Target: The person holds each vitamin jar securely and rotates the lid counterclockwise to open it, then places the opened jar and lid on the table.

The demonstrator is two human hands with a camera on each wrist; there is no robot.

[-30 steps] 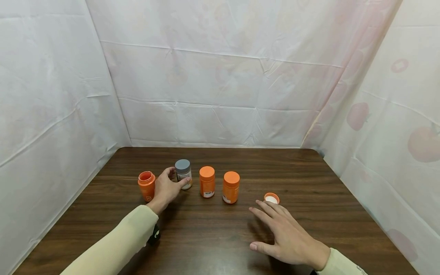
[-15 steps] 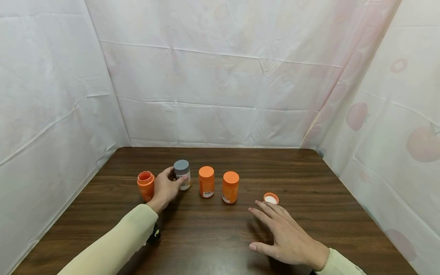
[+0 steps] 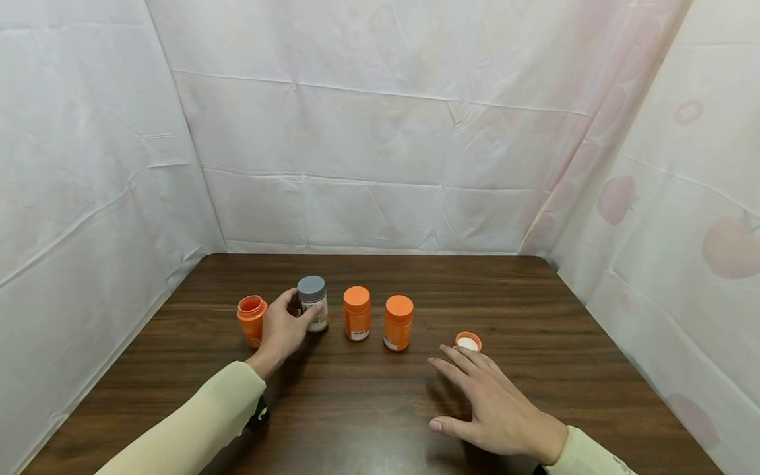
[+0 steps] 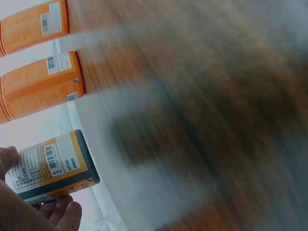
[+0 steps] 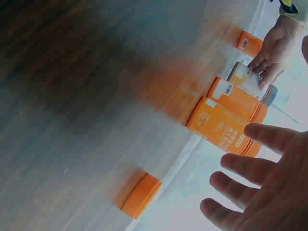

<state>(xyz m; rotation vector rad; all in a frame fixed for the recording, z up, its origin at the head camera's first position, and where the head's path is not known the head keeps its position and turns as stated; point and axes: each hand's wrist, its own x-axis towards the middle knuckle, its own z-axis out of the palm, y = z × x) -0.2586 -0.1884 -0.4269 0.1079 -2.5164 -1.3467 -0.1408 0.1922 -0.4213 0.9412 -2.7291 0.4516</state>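
1. We see an open orange bottle [image 3: 252, 326] leftmost.
2. Just right of that open bottle, our left hand [image 3: 282, 331] grips the gray-capped bottle [image 3: 311, 288] with thumb and fingers.
3. Farther right of it stand two capped orange bottles [image 3: 357, 316].
4. Well right of it lies an orange cap [image 3: 468, 341].
5. Farthest right of it, our right hand [image 3: 499, 408] holds nothing, fingers spread.

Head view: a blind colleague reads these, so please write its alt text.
A left hand grips a grey-capped bottle between an open orange bottle and two capped orange ones on a wooden table. A right hand, fingers spread, hovers by an upturned orange cap.
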